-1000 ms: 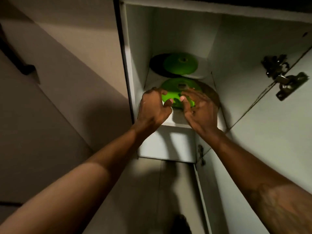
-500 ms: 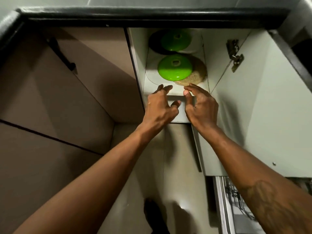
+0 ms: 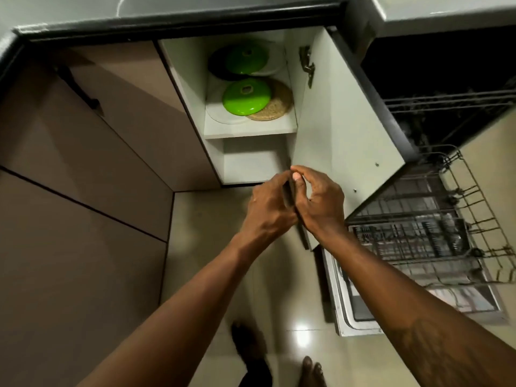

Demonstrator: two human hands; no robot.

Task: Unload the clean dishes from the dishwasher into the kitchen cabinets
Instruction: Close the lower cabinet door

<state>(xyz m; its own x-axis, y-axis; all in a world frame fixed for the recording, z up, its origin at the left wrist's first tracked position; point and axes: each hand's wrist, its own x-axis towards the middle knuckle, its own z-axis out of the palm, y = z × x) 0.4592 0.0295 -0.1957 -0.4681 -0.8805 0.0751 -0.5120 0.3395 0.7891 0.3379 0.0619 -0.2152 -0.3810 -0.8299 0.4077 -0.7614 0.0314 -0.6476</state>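
Well, this looks like the gap between two trips: some dishes sit in the cabinet (image 3: 184, 88), and no dish is in either hand. The left hand (image 3: 268, 208) and the right hand (image 3: 321, 203) meet low down, right in front of the near edge of the open cabinet door (image 3: 335, 121). Their fingers are bent and touch each other. I cannot tell if either grip is on the door edge or on nothing at all (the dark strip between them may be just shadow).

On the shelf (image 3: 251, 129) the near green dish (image 3: 245, 100) lies face down on a white plate (image 3: 217, 113) and partly over a woven mat (image 3: 279, 107). The far green dish (image 3: 245, 60) lies over a black plate (image 3: 217, 71) at the back. Both green ones are smooth, shiny and round like little hills, each with a ring on top. The mat looks rough and dry. The cabinet walls are flat and white.

To the right the dishwasher (image 3: 432, 65) stands open with its wire rack (image 3: 418, 241) pulled out. The rack is thin grey metal, and what is in it is too blurry to name. I think the next move is to turn right, reach into the rack and take one more dish, keeping clear of the door in between.
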